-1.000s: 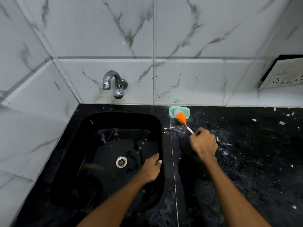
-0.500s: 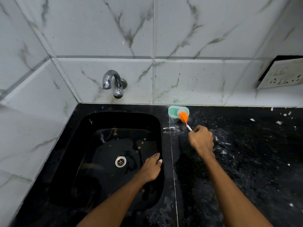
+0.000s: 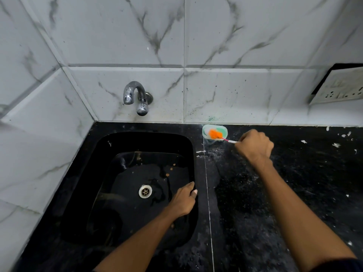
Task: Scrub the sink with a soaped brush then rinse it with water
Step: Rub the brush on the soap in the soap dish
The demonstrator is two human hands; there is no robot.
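So the right hand is fisted tight around the thin handle of the brush, and the orange bristle end sits down in the little green soap dish, which is parked on the black bench right against the wall tiles, just past the sink's back right corner. The left hand isn't gripping anything; its fingers are fairly straight and relaxed, resting on the inner right edge of the sink. The basin is black with a few brownish crumbs near the drain. The chrome tap sticks out of the wall behind it. There's a socket plate on the far right.
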